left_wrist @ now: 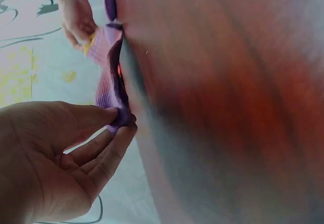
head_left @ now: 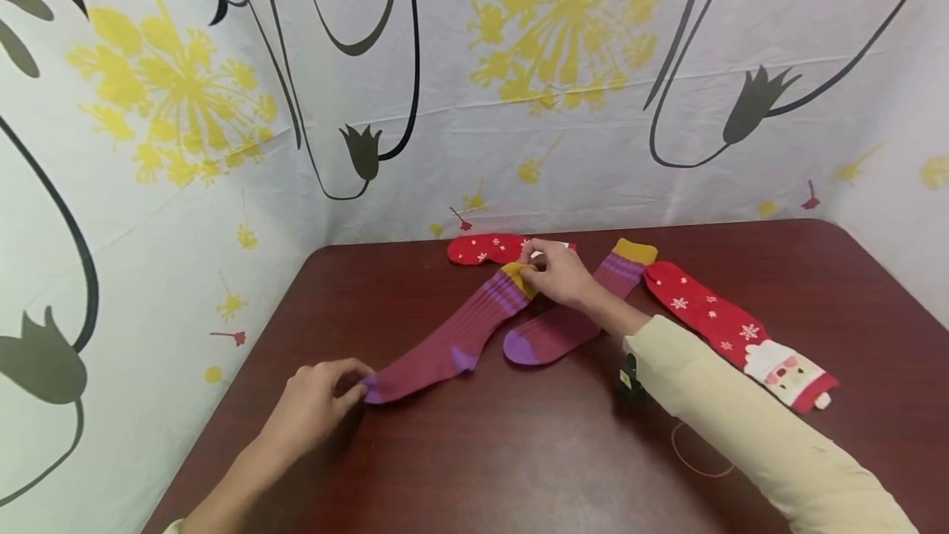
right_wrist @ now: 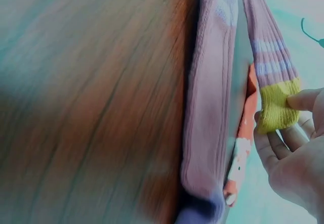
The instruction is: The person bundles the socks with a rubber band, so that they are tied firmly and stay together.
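A mauve sock (head_left: 437,348) with a purple heel and toe and a yellow cuff stretches between both hands. At its purple toe, my left hand (head_left: 315,398) pinches the tip between thumb and fingers. The right hand (head_left: 559,272) grips the yellow cuff (right_wrist: 278,105), thumb on one side and fingers on the other. A matching sock (head_left: 552,334) lies flat on the table under the right forearm, its purple toe pointing left and yellow cuff at the back right.
One red Santa sock (head_left: 712,311) lies on the right of the dark wooden table (head_left: 474,468). Another red sock (head_left: 485,249) lies at the back edge, partly behind the right hand. A thin loop (head_left: 700,468) rests near the right sleeve. Patterned cloth (head_left: 460,89) hangs behind.
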`<state>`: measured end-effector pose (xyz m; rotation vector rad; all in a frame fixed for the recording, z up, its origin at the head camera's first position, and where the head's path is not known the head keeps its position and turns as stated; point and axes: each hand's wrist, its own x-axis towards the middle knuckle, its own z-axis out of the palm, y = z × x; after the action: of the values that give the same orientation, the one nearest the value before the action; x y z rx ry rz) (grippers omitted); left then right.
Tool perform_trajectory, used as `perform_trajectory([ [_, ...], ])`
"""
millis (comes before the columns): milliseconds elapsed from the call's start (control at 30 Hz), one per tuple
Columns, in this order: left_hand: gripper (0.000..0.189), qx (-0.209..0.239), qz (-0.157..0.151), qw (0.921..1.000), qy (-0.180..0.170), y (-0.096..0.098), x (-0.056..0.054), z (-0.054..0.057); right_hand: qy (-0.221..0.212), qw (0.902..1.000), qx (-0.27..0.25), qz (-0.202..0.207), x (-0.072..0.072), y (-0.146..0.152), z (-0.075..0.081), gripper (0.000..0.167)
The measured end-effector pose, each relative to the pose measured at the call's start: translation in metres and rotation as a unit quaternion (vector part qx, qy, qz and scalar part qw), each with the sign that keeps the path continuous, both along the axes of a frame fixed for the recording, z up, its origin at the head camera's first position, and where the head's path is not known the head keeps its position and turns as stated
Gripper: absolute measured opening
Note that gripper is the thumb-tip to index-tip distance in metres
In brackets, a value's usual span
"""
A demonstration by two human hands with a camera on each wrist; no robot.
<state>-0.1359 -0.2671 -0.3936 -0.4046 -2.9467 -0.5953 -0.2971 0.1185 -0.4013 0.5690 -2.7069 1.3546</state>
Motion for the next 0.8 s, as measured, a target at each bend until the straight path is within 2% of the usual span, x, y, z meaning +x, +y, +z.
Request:
perform_trajectory([
  [233, 0.014, 0.056, -0.009, 0.9980, -0.030, -0.009, -0.014, 0.009, -0.060, 0.9970, -0.045, 0.017, 0.010, 0.017, 0.008, 0.008],
  [467, 0.015, 0.109, -0.036, 0.9932, -0.024, -0.011, -0.030, 0.014, -0.082, 0.9938, -0.073, 0.016, 0.019, 0.030, 0.009, 0.009],
  [633, 0.014, 0.165, -0.029, 0.9846, -0.049, -0.009, -0.038, 0.019, -0.093, 0.9882, -0.121, 0.006, 0.028, 0.037, 0.008, 0.010],
  [800, 0.019, 0.218, -0.034, 0.9732, -0.064, -0.007, -0.045, 0.023, -0.110, 0.9827, -0.149, -0.009, 0.041, 0.047, 0.014, 0.012],
])
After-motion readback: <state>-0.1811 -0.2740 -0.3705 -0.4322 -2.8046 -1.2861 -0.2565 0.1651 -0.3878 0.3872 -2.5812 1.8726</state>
